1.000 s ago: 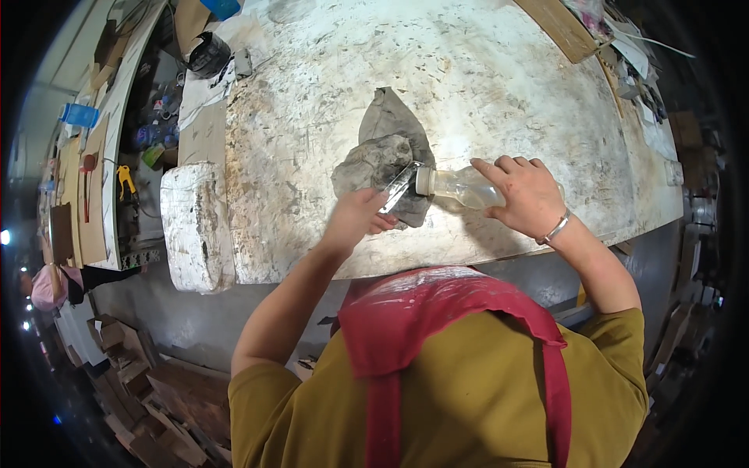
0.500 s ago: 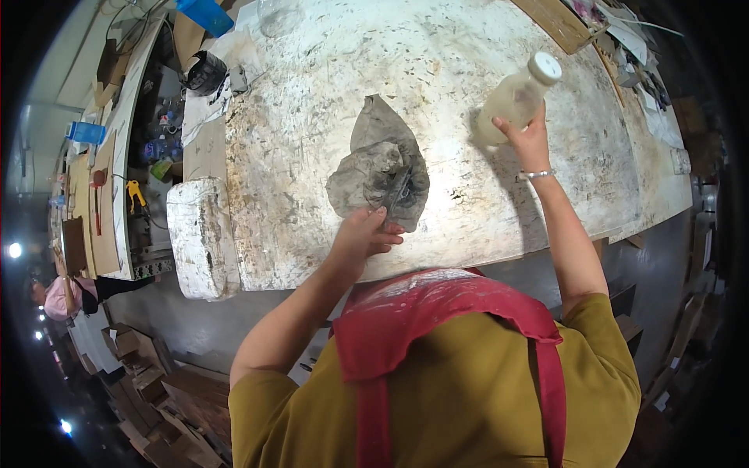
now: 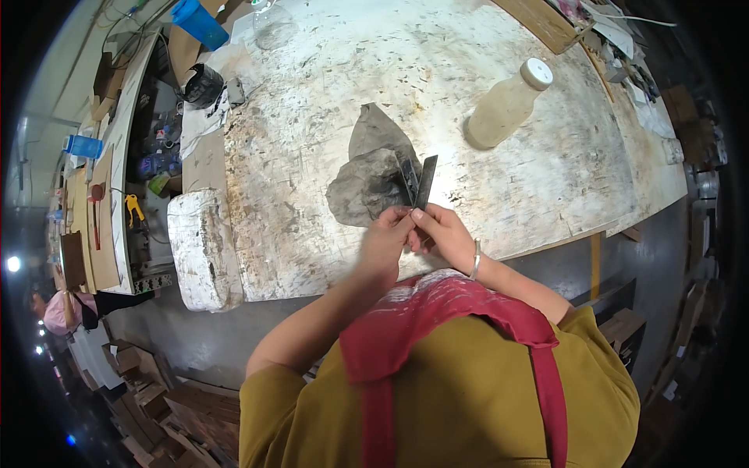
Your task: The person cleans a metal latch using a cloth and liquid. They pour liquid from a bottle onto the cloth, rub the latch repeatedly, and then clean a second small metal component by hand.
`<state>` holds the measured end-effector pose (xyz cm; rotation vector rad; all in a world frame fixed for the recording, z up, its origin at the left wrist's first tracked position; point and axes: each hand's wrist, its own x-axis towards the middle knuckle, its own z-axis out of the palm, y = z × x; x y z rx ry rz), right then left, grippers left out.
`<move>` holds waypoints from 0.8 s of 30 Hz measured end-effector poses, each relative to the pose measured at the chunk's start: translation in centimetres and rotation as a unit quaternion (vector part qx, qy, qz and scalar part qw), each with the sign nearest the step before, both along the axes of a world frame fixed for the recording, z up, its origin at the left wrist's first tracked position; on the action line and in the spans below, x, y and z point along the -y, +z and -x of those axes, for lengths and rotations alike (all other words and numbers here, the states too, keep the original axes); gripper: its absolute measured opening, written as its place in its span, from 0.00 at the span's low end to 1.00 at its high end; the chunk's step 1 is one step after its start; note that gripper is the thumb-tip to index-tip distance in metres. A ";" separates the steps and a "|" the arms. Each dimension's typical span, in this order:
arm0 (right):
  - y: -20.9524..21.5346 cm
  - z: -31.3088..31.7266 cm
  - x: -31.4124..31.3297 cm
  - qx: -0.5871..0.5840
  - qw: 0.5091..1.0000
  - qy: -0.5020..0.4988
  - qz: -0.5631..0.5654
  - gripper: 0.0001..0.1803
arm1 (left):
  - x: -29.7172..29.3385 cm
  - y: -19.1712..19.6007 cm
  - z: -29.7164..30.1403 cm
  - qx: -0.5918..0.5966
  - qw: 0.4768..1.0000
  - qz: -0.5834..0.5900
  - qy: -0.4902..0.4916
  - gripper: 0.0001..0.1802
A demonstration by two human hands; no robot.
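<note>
Close together near the table's front edge, my two hands meet at the lower ends of two dark flat strips. My left hand is closed on one dark strip, which points away over the rag. Fingers and thumb of my right hand pinch the other dark strip, which leans slightly right. The two form a narrow V; their lower ends are hidden by my fingers. A crumpled grey rag lies just beyond my hands. Farther right stands a cloudy bottle with a white lid, apart from both hands.
The stained white table bears a white-wrapped block at its left. A black pot, a blue cup and a clear container stand at far left. A wooden board lies far right. Another person is at left.
My right hand has let go of the bottle and come back beside my left hand. The bottle now stands on the table. Two dark strips now show spread apart, off the rag.
</note>
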<state>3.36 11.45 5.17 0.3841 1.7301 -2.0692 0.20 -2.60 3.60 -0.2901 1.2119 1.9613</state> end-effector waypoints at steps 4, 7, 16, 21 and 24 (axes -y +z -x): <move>-0.8 0.5 0.0 0.033 0.994 -0.062 0.088 0.17 | 0.0 0.8 -0.2 -0.041 0.998 0.039 0.020 0.08; -0.5 0.7 0.2 0.035 0.996 -0.066 0.057 0.16 | 0.6 1.1 0.5 -0.117 0.980 0.157 -0.020 0.12; 0.4 1.0 -2.4 0.003 0.996 0.049 -0.077 0.14 | 7.4 -1.7 9.4 -0.574 0.594 0.556 -0.091 0.14; -0.4 0.1 -2.3 0.042 0.997 -0.047 -0.039 0.13 | 6.0 0.4 8.7 -0.446 0.787 0.423 -0.051 0.12; -2.3 -0.2 -2.0 0.059 0.997 -0.048 0.012 0.11 | 3.5 2.0 6.4 -0.622 0.672 0.398 -0.064 0.14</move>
